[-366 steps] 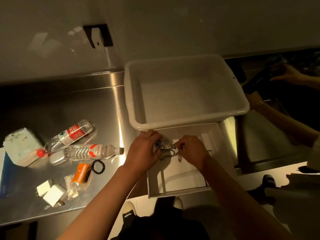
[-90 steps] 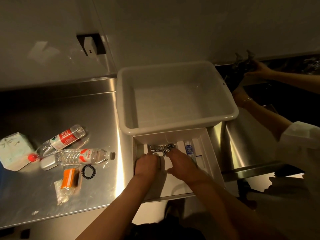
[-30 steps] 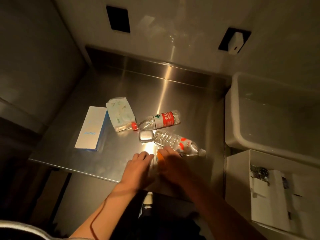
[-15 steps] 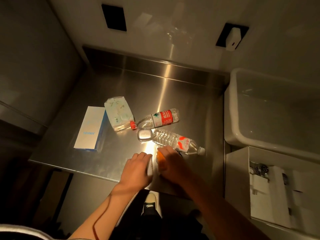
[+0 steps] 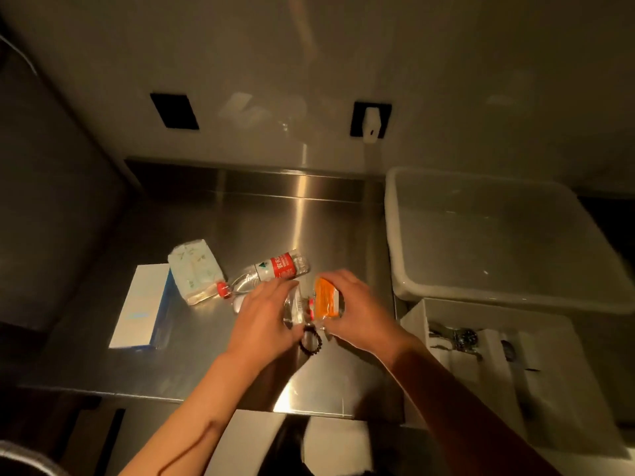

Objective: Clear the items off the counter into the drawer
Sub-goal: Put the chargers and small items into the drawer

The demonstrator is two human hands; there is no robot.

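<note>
Over the steel counter (image 5: 206,369), the right hand (image 5: 357,314) has its grip closed on an orange packet (image 5: 326,300); the left hand (image 5: 264,321) grips a clear wrapper (image 5: 294,309). A black hair tie (image 5: 311,341) lies between them. The open drawer (image 5: 481,365) sits to the right.

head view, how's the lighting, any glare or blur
Head view: dim, warm light with dark corners; a bright glare streak runs down the steel counter; the left hand and right hand look slightly motion-blurred; wide-angle bending curves the white tub.
</note>
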